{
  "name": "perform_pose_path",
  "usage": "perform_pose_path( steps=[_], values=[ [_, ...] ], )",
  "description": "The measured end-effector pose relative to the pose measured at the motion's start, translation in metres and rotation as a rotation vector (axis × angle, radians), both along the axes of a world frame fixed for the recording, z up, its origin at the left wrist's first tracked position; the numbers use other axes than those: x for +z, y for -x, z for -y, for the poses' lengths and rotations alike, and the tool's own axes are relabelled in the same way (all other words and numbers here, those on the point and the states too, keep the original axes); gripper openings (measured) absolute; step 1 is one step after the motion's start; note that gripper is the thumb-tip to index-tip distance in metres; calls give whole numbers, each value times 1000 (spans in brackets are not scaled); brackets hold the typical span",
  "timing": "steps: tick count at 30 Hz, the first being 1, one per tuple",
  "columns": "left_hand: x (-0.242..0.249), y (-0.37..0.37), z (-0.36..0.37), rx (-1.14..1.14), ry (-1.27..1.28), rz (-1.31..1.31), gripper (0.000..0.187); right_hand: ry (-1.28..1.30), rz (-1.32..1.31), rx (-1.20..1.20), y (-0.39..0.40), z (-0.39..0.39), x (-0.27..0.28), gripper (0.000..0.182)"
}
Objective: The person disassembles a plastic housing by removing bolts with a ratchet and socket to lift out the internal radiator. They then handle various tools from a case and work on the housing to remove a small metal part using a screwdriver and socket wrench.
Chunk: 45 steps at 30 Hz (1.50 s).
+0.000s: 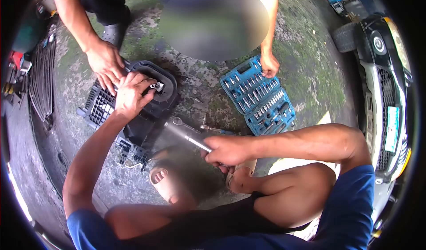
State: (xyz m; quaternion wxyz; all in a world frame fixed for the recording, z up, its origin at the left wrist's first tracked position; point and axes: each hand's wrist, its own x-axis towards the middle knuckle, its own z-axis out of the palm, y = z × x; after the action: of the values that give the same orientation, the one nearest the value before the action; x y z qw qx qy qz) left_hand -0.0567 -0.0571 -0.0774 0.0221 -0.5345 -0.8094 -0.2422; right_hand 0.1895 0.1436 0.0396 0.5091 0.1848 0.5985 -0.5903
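Left hand closed on black plastic car housing, right hand gripped silver metal ratchet wrench, co-worker's hand touched housing, open blue socket case lay nearby

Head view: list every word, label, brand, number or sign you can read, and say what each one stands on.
None can be read.
White number plate on the black car: characters too blurred to read.
Open blue plastic socket-set case: any size markings are too small to read.
Black plastic ribbed housing under the left hand: no lettering visible.
Silver metal ratchet in the right hand: no marking legible.
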Motion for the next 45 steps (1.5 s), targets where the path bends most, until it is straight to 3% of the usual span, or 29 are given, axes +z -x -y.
perform_pose_path(
  steps=[5,6,9,10,13,16,21,25,27,28,29,31,32,33,35,38,41,43,44,45],
  values=[
    [-15,1,1,53,-103,-70,27,-163,-469,93,6,26,-15,21],
    [-19,-1,-1,58,-141,-81,28,-164,-628,21,2,35,-39,21],
    [-29,-3,-7,110,-261,-109,32,-92,-705,-357,24,67,-48,21],
    [-31,-4,-8,106,-284,-129,32,-83,-585,-457,35,75,-51,21],
    [-33,-3,-4,132,-344,-62,31,-82,-618,-826,46,96,-88,24],
    [-37,-2,0,83,-316,-31,29,-275,-745,-955,50,100,-120,29],
    [-38,-2,3,74,-295,-40,23,-379,-859,-927,52,97,-121,34],
    [-43,-2,5,71,-308,-17,24,-299,-1253,-999,58,98,-107,25],
    [-42,-1,4,70,-324,-20,24,-309,-1057,-985,56,100,-127,27],
    [-42,-1,5,69,-321,-24,25,-433,-743,-831,60,98,-137,28],
    [-44,-5,5,76,-312,-15,25,-507,-642,-719,59,86,-169,32],
    [-46,1,4,82,-302,-21,25,-493,-682,-858,57,88,-158,34],
    [-49,2,6,62,-294,-39,24,-324,-780,-960,53,89,-147,32],
    [-48,1,7,59,-314,-40,24,-392,-968,-851,53,84,-130,28],
    [-47,-1,7,72,-268,-46,24,-202,-1197,-995,64,91,-95,28],
    [-45,-1,5,76,-299,-34,24,-149,-1552,-1132,75,98,-85,28],
    [-47,-3,6,85,-277,-44,23,-445,-917,-839,61,94,-149,31],
    [-47,-1,6,77,-274,-58,23,-632,-743,-661,62,86,-177,34],
    [-47,6,5,56,-266,-54,24,-484,-727,-789,55,85,-168,35],
    [-50,1,8,48,-249,-29,25,-329,-873,-822,51,83,-153,34]
  ],
)
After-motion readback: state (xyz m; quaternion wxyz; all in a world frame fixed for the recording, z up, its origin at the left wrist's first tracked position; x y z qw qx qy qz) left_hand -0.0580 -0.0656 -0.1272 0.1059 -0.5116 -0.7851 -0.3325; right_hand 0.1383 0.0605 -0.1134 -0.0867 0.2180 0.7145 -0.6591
